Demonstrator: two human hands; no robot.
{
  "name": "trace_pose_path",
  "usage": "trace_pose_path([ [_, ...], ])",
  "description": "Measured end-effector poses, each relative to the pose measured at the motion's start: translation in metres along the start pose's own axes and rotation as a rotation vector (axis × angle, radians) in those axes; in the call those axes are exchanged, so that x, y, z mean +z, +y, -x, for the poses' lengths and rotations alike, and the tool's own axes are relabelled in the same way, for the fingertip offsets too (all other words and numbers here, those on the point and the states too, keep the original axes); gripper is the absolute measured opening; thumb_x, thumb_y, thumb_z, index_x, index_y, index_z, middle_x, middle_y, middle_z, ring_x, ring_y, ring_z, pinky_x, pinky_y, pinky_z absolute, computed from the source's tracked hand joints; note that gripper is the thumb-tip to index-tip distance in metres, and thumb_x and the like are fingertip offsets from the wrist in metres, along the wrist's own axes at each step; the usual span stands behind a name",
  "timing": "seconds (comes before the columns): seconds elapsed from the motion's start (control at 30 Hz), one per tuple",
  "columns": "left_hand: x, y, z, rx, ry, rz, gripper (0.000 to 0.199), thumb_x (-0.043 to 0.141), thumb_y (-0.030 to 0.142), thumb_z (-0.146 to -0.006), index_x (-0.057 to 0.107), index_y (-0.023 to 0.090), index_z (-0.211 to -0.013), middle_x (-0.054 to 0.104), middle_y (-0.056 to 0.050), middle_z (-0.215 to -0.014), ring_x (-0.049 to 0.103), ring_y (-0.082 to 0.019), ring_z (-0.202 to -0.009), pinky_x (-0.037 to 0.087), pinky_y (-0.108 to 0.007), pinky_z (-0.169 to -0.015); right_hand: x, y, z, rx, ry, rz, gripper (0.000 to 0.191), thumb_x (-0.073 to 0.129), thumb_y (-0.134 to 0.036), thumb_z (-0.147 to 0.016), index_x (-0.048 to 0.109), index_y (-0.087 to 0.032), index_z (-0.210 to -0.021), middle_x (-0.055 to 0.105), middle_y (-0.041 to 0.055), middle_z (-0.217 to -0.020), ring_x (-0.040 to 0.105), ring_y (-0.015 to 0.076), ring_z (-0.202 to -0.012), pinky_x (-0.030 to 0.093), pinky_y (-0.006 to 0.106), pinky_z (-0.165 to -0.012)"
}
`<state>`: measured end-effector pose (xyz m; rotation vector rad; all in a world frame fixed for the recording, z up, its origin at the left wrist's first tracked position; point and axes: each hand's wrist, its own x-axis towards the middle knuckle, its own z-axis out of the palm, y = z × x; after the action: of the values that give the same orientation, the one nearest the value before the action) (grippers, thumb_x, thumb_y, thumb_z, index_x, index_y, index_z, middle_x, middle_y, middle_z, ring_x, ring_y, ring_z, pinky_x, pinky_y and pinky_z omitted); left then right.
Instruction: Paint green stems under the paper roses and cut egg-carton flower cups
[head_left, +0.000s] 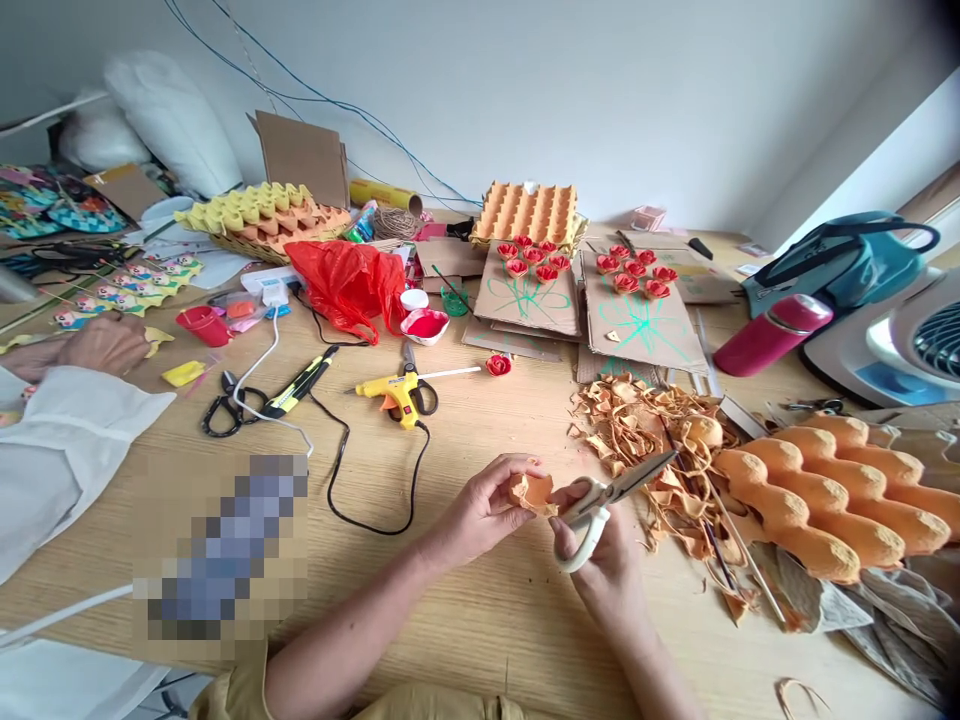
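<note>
My left hand point(491, 500) pinches an orange egg carton cup point(534, 492) with a jagged cut rim. In my right hand point(611, 570) are white-handled scissors point(592, 535), their blades pointing up and to the right, away from the cup. Fingertips of the right hand come close to the cup's right edge; whether they touch it I cannot tell. To the right of the scissors lies a heap of orange carton scraps point(622, 420). Beyond it is a large piece of orange egg carton point(817, 490) with rounded bumps upward.
A yellow glue gun point(397, 393), a utility knife point(300, 382) and black scissors point(229, 405) lie left of centre. Cardboard sheets with red flowers point(529, 290) stand behind. A pink bottle point(772, 335) is at right. Another person's hand point(109, 345) works at far left.
</note>
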<state>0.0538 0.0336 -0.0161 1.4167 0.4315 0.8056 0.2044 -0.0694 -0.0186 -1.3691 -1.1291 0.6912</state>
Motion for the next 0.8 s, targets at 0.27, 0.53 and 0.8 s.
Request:
trace_pose_path([
  [0.27,-0.004,0.009,0.004,-0.001,-0.016,0.014,0.038,0.068,0.041,-0.090,0.067,0.022,-0.123,0.059,-0.012,-0.126,0.052,-0.026,-0.124,0.041,-0.037,-0.107,0.002,-0.003,0.001,0.003,-0.041,-0.002,0.012,0.063,-0.032,-0.091,0.060,-0.025,-0.101,0.061,0.0047,-0.098,0.058,0.0203,-0.089,0.049,0.034,-0.079],
  [0.53,-0.015,0.008,0.004,-0.146,0.088,0.259,0.059,0.074,0.044,-0.084,0.056,0.025,-0.137,0.060,-0.011,-0.135,0.057,-0.027,-0.122,0.048,-0.034,-0.097,-0.007,0.000,-0.001,0.034,-0.078,0.083,0.023,0.061,-0.036,-0.092,0.057,-0.024,-0.111,0.062,0.0021,-0.088,0.057,0.0189,-0.079,0.046,0.032,-0.074],
  [0.8,-0.019,0.010,0.000,-0.219,0.162,0.633,0.041,0.078,0.041,-0.081,0.067,0.023,-0.117,0.066,-0.008,-0.117,0.069,-0.021,-0.095,0.051,-0.026,-0.074,-0.008,-0.009,-0.008,0.054,-0.226,0.278,0.014,0.064,-0.033,-0.086,0.056,-0.023,-0.080,0.061,0.0005,-0.076,0.056,0.0195,-0.073,0.044,0.031,-0.067],
])
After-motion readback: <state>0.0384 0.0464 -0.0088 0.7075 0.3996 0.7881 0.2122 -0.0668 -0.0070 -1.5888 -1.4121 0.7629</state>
